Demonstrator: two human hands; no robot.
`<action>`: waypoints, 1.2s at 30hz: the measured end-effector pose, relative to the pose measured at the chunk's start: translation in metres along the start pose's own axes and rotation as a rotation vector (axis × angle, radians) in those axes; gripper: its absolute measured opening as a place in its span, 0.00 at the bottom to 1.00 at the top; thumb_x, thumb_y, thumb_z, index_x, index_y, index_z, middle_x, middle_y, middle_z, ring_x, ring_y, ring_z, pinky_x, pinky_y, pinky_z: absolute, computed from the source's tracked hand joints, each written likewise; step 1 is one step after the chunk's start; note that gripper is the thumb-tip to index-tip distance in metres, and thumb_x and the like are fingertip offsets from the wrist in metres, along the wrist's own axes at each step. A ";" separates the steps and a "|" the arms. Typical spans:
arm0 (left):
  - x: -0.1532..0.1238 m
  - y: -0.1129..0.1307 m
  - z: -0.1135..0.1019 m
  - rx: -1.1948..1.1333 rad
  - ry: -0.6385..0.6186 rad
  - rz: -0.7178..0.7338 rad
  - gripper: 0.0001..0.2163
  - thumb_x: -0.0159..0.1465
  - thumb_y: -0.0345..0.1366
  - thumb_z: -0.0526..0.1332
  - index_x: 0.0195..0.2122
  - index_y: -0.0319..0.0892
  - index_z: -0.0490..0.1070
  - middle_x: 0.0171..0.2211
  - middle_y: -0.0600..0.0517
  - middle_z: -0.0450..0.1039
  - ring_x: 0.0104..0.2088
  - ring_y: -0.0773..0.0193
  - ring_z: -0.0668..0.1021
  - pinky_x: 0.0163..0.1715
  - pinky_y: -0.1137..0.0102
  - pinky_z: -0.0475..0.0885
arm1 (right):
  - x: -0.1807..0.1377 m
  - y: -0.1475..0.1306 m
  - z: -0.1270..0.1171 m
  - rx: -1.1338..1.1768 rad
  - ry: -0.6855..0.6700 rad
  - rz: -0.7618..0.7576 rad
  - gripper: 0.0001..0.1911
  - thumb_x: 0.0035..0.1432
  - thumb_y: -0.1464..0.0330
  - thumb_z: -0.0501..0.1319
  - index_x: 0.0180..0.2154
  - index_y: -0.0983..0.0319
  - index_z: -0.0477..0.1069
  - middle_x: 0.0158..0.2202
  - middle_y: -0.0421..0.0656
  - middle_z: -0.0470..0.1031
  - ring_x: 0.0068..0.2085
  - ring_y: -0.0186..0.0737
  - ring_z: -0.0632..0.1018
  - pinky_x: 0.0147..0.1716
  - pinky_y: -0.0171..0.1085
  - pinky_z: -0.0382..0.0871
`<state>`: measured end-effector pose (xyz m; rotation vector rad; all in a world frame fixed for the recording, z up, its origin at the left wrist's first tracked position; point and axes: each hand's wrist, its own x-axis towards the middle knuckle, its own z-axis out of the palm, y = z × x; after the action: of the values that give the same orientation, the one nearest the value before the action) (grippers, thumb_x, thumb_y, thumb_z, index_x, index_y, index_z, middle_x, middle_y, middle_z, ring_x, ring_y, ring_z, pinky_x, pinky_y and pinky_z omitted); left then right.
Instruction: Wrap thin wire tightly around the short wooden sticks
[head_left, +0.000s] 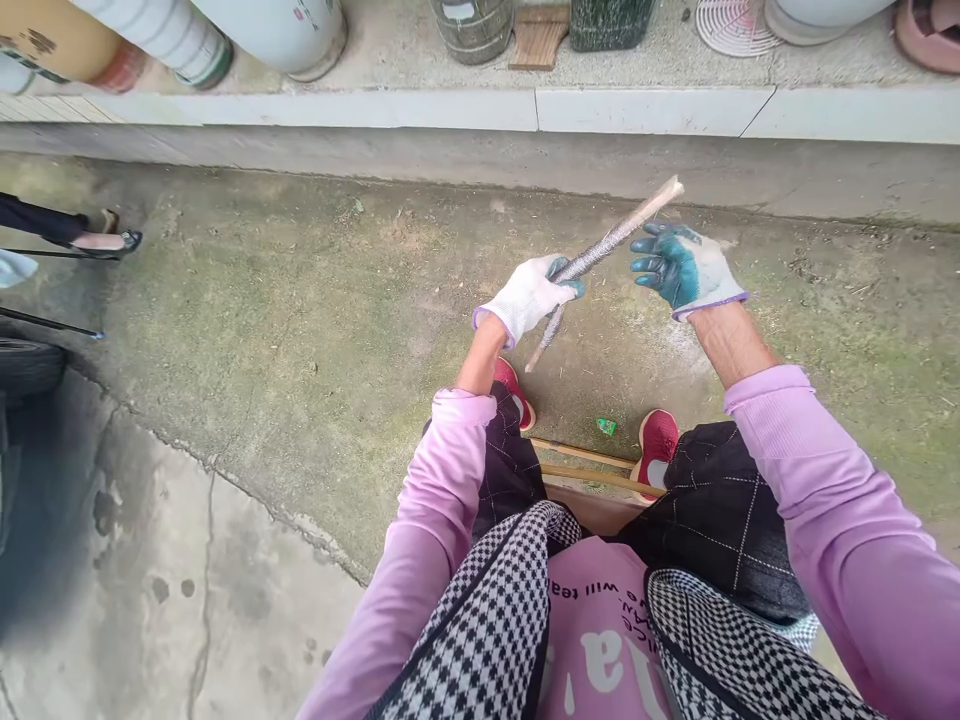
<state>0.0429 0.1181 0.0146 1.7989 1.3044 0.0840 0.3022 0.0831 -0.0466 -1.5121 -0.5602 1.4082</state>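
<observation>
I am seated, looking down over pink sleeves and a checked vest. My left hand (529, 295), in a white glove with teal palm, is closed around a long thin stick (607, 243) that is dark and scaly along its middle and pale at the top end. The stick slants up to the right. My right hand (681, 266), in a matching glove, sits just beside the stick's upper part with fingers spread and teal palm showing, holding nothing. Below, my red shoes (658, 437) rest on the concrete.
Two thin wooden sticks (589, 467) lie between my feet near a small green scrap (606, 427). A raised kerb (480, 110) runs along the back with cylinders (277, 30), pots and a wooden board. Another person's foot (112, 238) and a tyre (30, 365) are at the left.
</observation>
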 end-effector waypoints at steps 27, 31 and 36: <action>0.004 -0.002 -0.017 -1.067 0.396 -0.267 0.18 0.70 0.49 0.82 0.47 0.47 0.79 0.27 0.56 0.78 0.32 0.62 0.86 0.42 0.66 0.87 | -0.020 -0.001 0.018 -0.214 -0.329 -0.069 0.23 0.56 0.53 0.82 0.30 0.55 0.71 0.22 0.35 0.69 0.21 0.33 0.66 0.18 0.33 0.63; 0.006 0.009 0.014 -1.111 0.200 -0.291 0.18 0.72 0.49 0.80 0.52 0.44 0.80 0.39 0.45 0.89 0.48 0.51 0.93 0.58 0.55 0.88 | -0.029 -0.015 0.010 0.067 -0.443 -0.138 0.36 0.53 0.43 0.87 0.29 0.53 0.65 0.20 0.29 0.57 0.19 0.29 0.55 0.15 0.31 0.53; 0.000 0.024 0.041 -1.179 0.035 -0.277 0.16 0.69 0.41 0.83 0.46 0.42 0.79 0.41 0.43 0.91 0.51 0.46 0.94 0.66 0.48 0.86 | -0.050 -0.016 0.017 0.199 -0.431 -0.205 0.40 0.55 0.41 0.88 0.27 0.54 0.61 0.21 0.30 0.57 0.20 0.29 0.56 0.15 0.33 0.53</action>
<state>0.0815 0.0920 0.0066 0.6127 1.1209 0.5951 0.2794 0.0537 -0.0058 -0.9666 -0.7871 1.5817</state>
